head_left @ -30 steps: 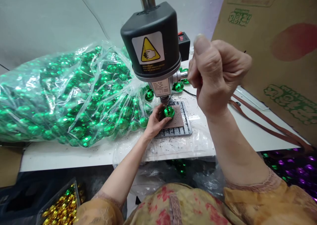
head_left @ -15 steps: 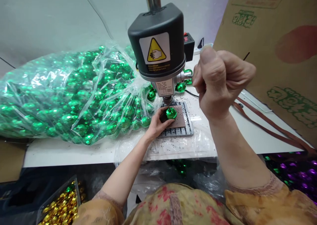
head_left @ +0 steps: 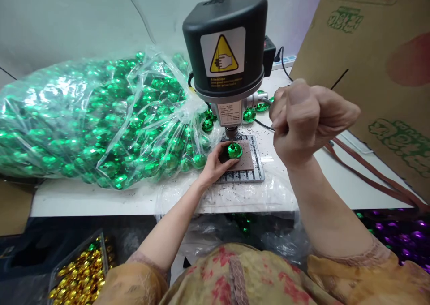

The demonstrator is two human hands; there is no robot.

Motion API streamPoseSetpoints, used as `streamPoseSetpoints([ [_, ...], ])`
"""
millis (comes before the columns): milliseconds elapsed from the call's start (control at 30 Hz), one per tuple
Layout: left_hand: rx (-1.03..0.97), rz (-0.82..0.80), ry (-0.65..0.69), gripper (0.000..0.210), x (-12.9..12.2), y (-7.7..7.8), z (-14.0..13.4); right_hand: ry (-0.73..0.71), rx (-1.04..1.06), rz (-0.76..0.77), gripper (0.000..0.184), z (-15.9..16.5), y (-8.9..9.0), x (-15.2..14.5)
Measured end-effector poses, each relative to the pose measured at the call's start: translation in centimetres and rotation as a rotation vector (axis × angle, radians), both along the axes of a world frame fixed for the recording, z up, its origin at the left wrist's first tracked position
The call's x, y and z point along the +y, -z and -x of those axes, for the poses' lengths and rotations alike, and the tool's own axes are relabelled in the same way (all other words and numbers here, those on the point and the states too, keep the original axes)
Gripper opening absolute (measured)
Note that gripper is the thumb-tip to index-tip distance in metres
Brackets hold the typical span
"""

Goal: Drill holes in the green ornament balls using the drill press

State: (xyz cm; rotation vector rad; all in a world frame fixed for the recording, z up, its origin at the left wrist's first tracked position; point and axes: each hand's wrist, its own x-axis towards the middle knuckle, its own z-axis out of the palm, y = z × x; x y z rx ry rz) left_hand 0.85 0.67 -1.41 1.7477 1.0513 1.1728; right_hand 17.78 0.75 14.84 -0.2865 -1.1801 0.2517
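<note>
My left hand [head_left: 217,164] holds a shiny green faceted ball [head_left: 234,150] between thumb and fingers. The ball rests on a brownish square pad [head_left: 247,155] on the slotted metal base [head_left: 258,175] of a small drill press [head_left: 225,49]. Just above the ball sits the chuck [head_left: 231,131], with a small gap between them; I cannot make out the bit. My right hand [head_left: 302,121] is a raised fist, closed around the press's feed lever [head_left: 258,98] on the right side. The fingers hide most of the lever.
A big clear plastic bag [head_left: 83,126] of green balls fills the left of the white table [head_left: 83,202]. Several loose green balls [head_left: 249,114] lie behind the press. A cardboard box [head_left: 379,90] stands right. Below are a bin of gold balls [head_left: 82,269] and purple balls [head_left: 403,238].
My right fist has come down slightly relative to the press, still on the lever. My left hand keeps the ball in the same place under the chuck. The camera view has shifted a little.
</note>
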Motion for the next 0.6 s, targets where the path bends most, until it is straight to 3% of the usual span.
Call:
streamPoseSetpoints([
  [167, 0.005, -0.011, -0.007, 0.063, 0.1, 0.2, 0.0, 0.080, 0.046, -0.088, 0.058, 0.3, 0.9, 0.8],
  [333, 0.019, -0.015, -0.006, 0.063, 0.3, 0.5, 0.1, 0.099, 0.059, -0.044, 0.066, 0.1, 1.9, 0.8],
  [600, 0.003, -0.015, 0.004, 0.062, 0.1, 0.3, 0.0, 0.104, 0.033, -0.202, 0.061, 0.2, 2.5, 1.5],
])
